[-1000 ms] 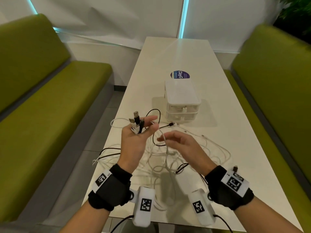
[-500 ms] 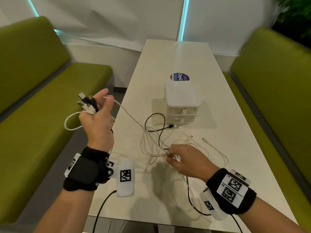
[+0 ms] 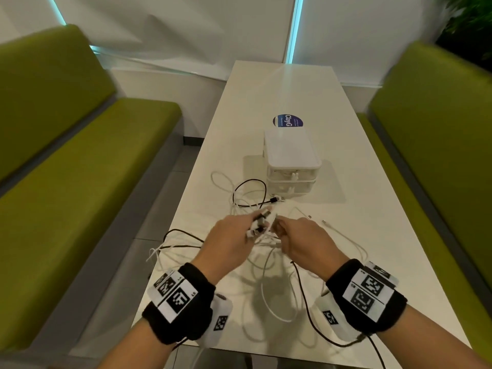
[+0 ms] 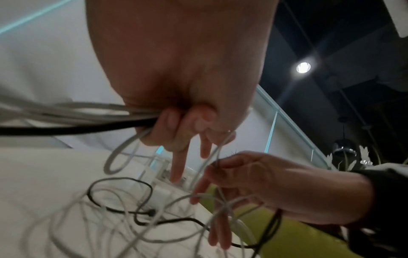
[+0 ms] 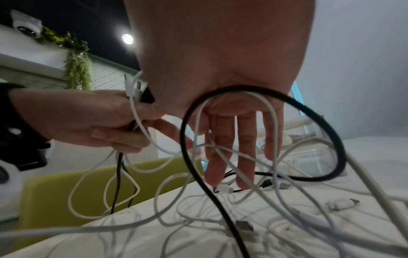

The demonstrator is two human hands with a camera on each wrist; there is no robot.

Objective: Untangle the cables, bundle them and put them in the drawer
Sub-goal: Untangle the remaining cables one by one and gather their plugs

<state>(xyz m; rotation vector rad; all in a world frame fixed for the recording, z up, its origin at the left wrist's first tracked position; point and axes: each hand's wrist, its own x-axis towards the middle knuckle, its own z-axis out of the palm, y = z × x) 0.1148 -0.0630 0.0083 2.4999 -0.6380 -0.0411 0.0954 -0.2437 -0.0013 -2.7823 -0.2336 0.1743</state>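
Observation:
A tangle of white cables (image 3: 266, 296) and a black cable (image 3: 250, 182) lies on the white table (image 3: 372, 235). My left hand (image 3: 255, 227) grips a bunch of plug ends, white and black, just above the tangle. In the left wrist view its lower fingers (image 4: 176, 125) curl round several strands. My right hand (image 3: 279, 227) is right beside it. In the right wrist view its fingers (image 5: 232, 165) point straight down with white strands and a black loop (image 5: 260, 90) draped across them. The white two-drawer box (image 3: 291, 155) stands behind, with both drawers closed.
A round blue sticker (image 3: 288, 121) sits on the table beyond the box. Green benches flank the table at left (image 3: 80, 195) and right (image 3: 439, 155). Some cable loops (image 3: 170, 243) hang over the table's left edge. Loose plugs (image 5: 342, 203) lie on the tabletop.
My left hand, which had swung out over the left bench and pulled a white strand taut, has come back to the centre beside the right hand. The right hand stayed over the tangle.

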